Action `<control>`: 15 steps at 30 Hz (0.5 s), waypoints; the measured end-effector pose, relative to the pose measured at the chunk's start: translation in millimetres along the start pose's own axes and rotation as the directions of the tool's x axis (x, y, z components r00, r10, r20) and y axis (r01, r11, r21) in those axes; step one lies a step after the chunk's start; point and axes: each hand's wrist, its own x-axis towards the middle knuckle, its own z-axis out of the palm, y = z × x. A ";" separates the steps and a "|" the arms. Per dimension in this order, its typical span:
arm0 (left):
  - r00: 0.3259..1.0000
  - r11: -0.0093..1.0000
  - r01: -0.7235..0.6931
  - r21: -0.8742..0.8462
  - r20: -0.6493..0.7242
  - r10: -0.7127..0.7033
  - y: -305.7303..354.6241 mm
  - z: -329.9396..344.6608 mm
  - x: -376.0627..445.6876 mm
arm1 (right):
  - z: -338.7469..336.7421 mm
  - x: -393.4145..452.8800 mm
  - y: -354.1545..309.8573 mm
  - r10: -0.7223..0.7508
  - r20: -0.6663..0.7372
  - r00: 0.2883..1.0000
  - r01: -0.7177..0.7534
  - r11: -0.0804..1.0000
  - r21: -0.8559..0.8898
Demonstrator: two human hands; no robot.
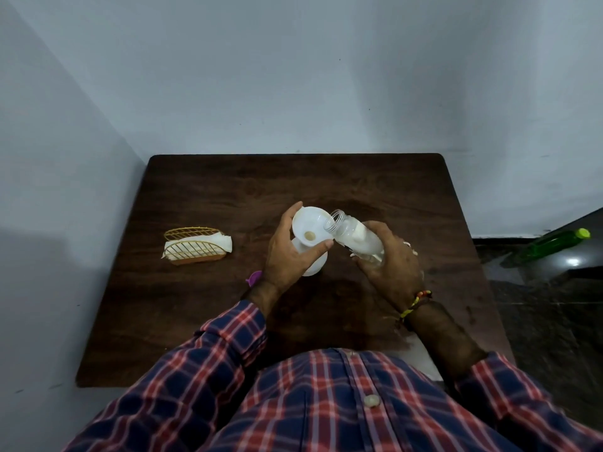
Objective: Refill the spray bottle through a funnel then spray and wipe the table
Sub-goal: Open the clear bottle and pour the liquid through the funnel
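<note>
On the dark wooden table [195, 305] mid-center, the white spray bottle [311, 261] stands under a funnel [310, 228] pinched by the left hand [288, 256]. Right hand [390, 264] wraps a tilted clear bottle [354, 238]; probably light, slick plastic, so grip the body. Wire napkin holder [195, 246] sits well left, not blocking; purple bit [254, 277] by the wrist.

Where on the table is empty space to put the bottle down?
Bare table runs along the far edge by the wall, and between the napkin holder and the left hand. The near left corner is free too. It is crowded mid-table, around the funnel and right hand.
</note>
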 end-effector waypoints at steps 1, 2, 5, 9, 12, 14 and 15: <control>1.000 1.000 0.001 -0.001 0.003 -0.001 0.5 -0.1 0.1 | -0.6 0.8 0.1 0.005 -0.001 1.000 -0.005 1.000 -0.024; 1.000 1.000 0.000 -0.005 0.002 0.000 0.4 0.0 0.0 | -1.4 1.8 0.2 0.010 0.004 1.000 -0.010 0.999 -0.050; 1.000 1.000 -0.003 -0.011 -0.005 0.003 -0.1 -2.0 -1.1 | -2.4 5.3 0.6 0.023 0.025 0.999 -0.021 0.994 -0.110; 1.000 1.000 -0.002 -0.018 0.003 0.002 -1.9 -5.3 -2.6 | -3.2 7.1 0.7 0.013 0.043 0.999 -0.005 0.985 -0.175; 1.000 1.000 -0.002 -0.015 0.002 0.002 -4.0 -6.0 -3.9 | -5.2 7.2 -1.6 -0.010 0.036 0.999 0.018 0.975 -0.221; 1.000 1.000 -0.003 -0.009 0.003 0.003 -4.1 -5.4 -4.3 | -7.2 8.1 -3.6 -0.033 0.033 0.999 0.041 0.961 -0.272; 1.000 1.000 -0.002 -0.006 0.004 0.002 -4.1 -5.0 -4.5 | -8.0 8.6 -4.3 -0.041 0.035 0.999 0.049 0.955 -0.292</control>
